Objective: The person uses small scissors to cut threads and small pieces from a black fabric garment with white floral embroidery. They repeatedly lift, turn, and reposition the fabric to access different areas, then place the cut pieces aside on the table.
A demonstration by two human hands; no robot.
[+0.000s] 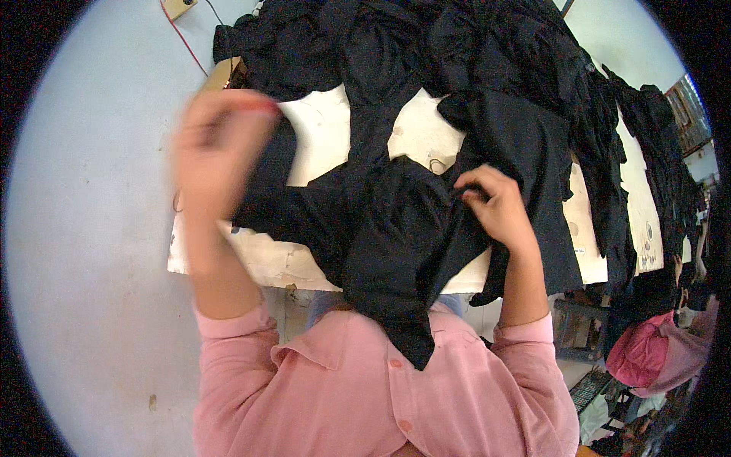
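A piece of black cloth [396, 236] lies over the table's near edge, with one pointed end hanging down against my pink shirt. My right hand [495, 199] pinches this cloth at its right side, thumb and fingertips together. Raised over the left end of the table, my left hand [221, 148] is smeared by motion. A red streak [263, 105] shows at its fingers; whether it is a held thing I cannot make out. Just right of that hand, a strip of black cloth [278, 152] curves down toward the table.
Heaped black cloth [487, 46] covers the far side of the pale tabletop [324, 126]. More black pieces [609, 190] lie along the right. A pale wall or floor [91, 228] fills the left. Pink cloth [647, 354] and a dark crate [579, 327] are at lower right.
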